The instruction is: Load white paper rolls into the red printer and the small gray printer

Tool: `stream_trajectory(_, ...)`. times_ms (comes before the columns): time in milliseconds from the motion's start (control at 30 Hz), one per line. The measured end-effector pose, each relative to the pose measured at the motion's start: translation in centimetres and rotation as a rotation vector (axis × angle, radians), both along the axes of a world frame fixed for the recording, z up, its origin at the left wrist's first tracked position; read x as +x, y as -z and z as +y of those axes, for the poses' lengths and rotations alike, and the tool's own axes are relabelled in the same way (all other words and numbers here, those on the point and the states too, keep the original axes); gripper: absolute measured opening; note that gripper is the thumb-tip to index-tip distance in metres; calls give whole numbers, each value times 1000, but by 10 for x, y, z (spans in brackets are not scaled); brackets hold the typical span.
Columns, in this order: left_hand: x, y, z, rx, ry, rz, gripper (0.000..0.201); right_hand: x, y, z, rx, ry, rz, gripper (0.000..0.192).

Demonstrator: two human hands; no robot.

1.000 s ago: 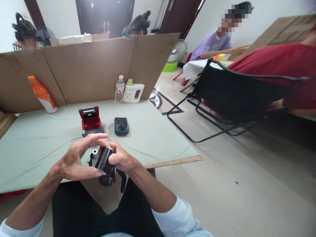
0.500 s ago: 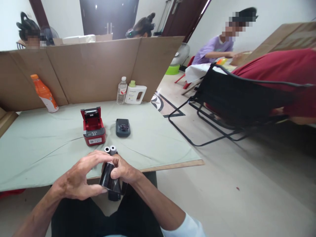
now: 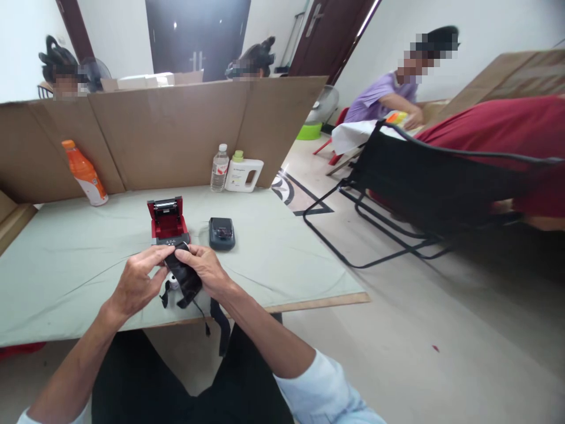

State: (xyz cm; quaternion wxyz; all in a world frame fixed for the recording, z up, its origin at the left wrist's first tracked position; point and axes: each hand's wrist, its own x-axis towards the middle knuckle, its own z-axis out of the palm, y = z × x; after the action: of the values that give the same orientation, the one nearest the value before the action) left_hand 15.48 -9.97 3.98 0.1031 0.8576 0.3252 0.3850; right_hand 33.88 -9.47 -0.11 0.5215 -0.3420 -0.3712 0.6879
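My left hand (image 3: 139, 280) and my right hand (image 3: 208, 270) meet over the table's near edge. Between them is a glossy black roll (image 3: 186, 278), tilted, with loose film at its lower end. My left fingertips pinch its upper left side; the right thumb presses on top, with the other fingers hidden behind. A dark strip (image 3: 221, 330) hangs below the right wrist. Partly hidden under the roll is a small white roll (image 3: 173, 282). Just beyond my fingertips stands a small red printer (image 3: 168, 225), its lid raised; the hands cover its front.
A dark grey device (image 3: 222, 234) lies right of the printer. Farther back are an orange bottle (image 3: 86, 174), a clear water bottle (image 3: 219, 171) and a white jug (image 3: 242, 175) against a cardboard partition (image 3: 168, 135). A black folding chair (image 3: 415, 188) and other people are around.
Both hands have moved up and forward with the black roll, towards the printer. My left hand has gone from spread around the roll to pinching it. Black film now hangs loose.
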Motion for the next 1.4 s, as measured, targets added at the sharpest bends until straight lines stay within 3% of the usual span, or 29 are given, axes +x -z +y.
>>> stream_trajectory(133, -6, 6, 47, 78, -70, 11, 34, -11, -1, 30, 40, 31, -2, 53)
stream_trajectory(300, -16, 27, 123, 6, -103, -20, 37, -15, 17, 50, 58, 110, 16, 78)
stream_trajectory(367, -16, 38, 147, -59, -112, 1, 37, -14, 25, 53, 54, 131, -11, 70)
stream_trajectory(467, -14, 53, 169, -144, -153, 90, 37, -12, 32, 52, 25, 112, -126, 38)
stream_trajectory(567, -12, 60, 176, -200, -222, 179, 37, -8, 31, 50, -9, 89, -221, 21)
stream_trajectory(767, -6, 57, 180, -271, -318, 288, 44, -8, 21, 48, -69, 63, -241, 23)
stream_trajectory(1000, -1, 50, 181, -303, -327, 313, 46, -11, 21, 49, -62, 51, -267, 21)
stream_trajectory(1267, -5, 66, 182, -326, -326, 112, 39, -8, 26, 48, 12, 59, -250, 18)
stream_trajectory(1400, -4, 66, 184, -301, -309, 189, 42, -8, 26, 49, -2, 46, -264, 19)
